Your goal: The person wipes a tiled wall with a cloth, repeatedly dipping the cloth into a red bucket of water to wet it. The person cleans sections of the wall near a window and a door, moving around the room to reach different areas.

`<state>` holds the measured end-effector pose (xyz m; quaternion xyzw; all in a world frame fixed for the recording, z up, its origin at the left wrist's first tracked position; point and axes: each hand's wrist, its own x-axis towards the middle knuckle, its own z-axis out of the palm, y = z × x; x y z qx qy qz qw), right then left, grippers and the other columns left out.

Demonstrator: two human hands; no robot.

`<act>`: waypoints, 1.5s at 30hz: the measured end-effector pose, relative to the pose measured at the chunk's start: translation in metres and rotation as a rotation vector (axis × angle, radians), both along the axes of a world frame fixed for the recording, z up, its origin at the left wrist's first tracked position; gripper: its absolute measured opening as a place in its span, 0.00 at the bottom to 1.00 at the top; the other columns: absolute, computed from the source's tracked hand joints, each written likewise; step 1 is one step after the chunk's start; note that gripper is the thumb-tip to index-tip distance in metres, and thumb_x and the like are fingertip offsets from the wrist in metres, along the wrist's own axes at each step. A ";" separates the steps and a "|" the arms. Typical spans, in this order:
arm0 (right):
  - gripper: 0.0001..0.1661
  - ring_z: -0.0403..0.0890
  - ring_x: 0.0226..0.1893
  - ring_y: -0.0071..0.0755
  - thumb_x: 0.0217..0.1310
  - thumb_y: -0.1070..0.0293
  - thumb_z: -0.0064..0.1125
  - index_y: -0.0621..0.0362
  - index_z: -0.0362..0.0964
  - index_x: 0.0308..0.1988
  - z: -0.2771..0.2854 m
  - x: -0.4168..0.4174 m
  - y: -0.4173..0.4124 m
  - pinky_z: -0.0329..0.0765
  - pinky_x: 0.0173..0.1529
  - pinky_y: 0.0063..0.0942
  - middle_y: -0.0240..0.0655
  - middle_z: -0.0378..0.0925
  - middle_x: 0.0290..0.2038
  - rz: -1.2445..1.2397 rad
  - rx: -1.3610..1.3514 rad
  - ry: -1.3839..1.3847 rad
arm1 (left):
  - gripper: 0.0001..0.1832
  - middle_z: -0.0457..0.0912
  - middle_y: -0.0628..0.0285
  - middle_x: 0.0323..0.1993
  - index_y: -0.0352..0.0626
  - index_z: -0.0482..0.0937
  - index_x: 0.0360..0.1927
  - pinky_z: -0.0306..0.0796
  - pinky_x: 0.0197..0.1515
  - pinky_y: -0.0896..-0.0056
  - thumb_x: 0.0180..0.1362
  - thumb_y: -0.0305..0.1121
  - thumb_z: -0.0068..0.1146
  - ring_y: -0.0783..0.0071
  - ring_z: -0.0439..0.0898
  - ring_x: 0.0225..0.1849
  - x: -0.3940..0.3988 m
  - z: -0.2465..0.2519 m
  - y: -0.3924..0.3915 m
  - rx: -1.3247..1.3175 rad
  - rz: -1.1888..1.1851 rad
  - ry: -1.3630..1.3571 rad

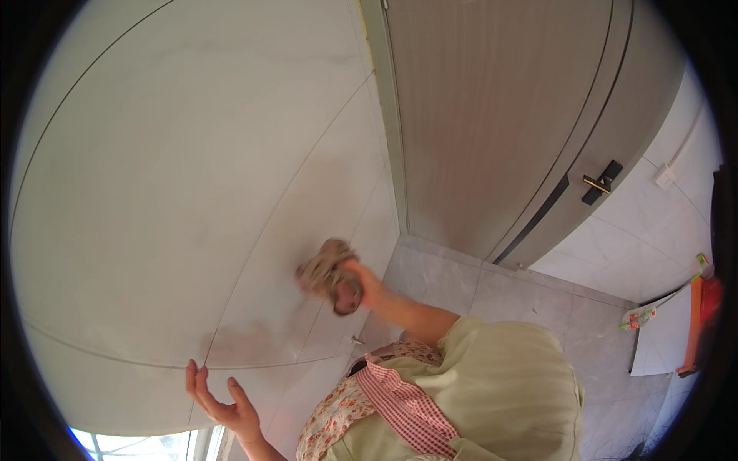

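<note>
A crumpled brown cloth (327, 268) is bunched in my right hand (361, 282), against or just in front of the pale tiled wall (190, 173); whether it touches cannot be told. The hand and cloth are slightly blurred. Lower left, my left hand (230, 412) is raised with its fingers apart and holds nothing. Its fingertips are near a dark tile joint. Below my arms show a pale green top and a floral apron (340, 403) with a red checked strap.
A grey-brown door (490, 115) with a black handle (599, 183) stands to the right of the wall corner. Grey floor tiles (519, 305) lie below it. A white wall switch (664, 176) and a white and orange object (663, 334) are at the far right. A window (138, 446) shows bottom left.
</note>
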<state>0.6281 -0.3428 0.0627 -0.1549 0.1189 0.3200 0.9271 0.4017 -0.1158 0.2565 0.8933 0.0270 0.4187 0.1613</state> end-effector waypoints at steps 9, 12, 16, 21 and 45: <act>0.29 0.75 0.52 0.39 0.58 0.65 0.57 0.62 0.62 0.58 0.014 0.192 -0.156 0.74 0.56 0.38 0.40 0.73 0.52 -0.691 -0.248 -0.306 | 0.19 0.67 0.47 0.61 0.35 0.70 0.56 0.64 0.58 0.51 0.62 0.30 0.52 0.49 0.67 0.62 0.086 0.055 0.004 0.599 0.402 -0.258; 0.32 0.74 0.52 0.39 0.54 0.68 0.61 0.63 0.62 0.58 0.026 0.247 -0.161 0.75 0.53 0.38 0.40 0.71 0.53 -0.758 -0.300 -0.242 | 0.21 0.66 0.47 0.61 0.35 0.69 0.58 0.64 0.58 0.50 0.65 0.36 0.50 0.49 0.67 0.61 0.086 0.066 0.018 0.802 0.576 -0.294; 0.29 0.76 0.48 0.39 0.54 0.69 0.62 0.59 0.64 0.56 0.010 0.317 -0.137 0.76 0.52 0.37 0.40 0.73 0.49 -0.738 -0.490 0.134 | 0.24 0.69 0.45 0.55 0.31 0.69 0.54 0.66 0.54 0.46 0.66 0.44 0.44 0.47 0.68 0.58 0.095 0.054 0.023 0.957 0.686 -0.371; 0.32 0.71 0.50 0.37 0.48 0.67 0.66 0.61 0.65 0.54 0.020 0.331 -0.095 0.72 0.52 0.34 0.39 0.67 0.50 -0.866 -0.796 -0.425 | 0.29 0.67 0.39 0.57 0.27 0.66 0.54 0.61 0.56 0.38 0.68 0.48 0.38 0.39 0.65 0.59 0.091 0.045 0.026 0.931 0.736 -0.320; 0.31 0.69 0.54 0.48 0.42 0.72 0.64 0.61 0.68 0.51 0.079 0.363 -0.096 0.68 0.57 0.36 0.44 0.64 0.56 -1.354 -1.284 -0.844 | 0.21 0.61 0.40 0.58 0.28 0.62 0.53 0.60 0.59 0.34 0.69 0.40 0.36 0.40 0.60 0.61 0.073 0.038 0.065 1.104 0.836 -0.220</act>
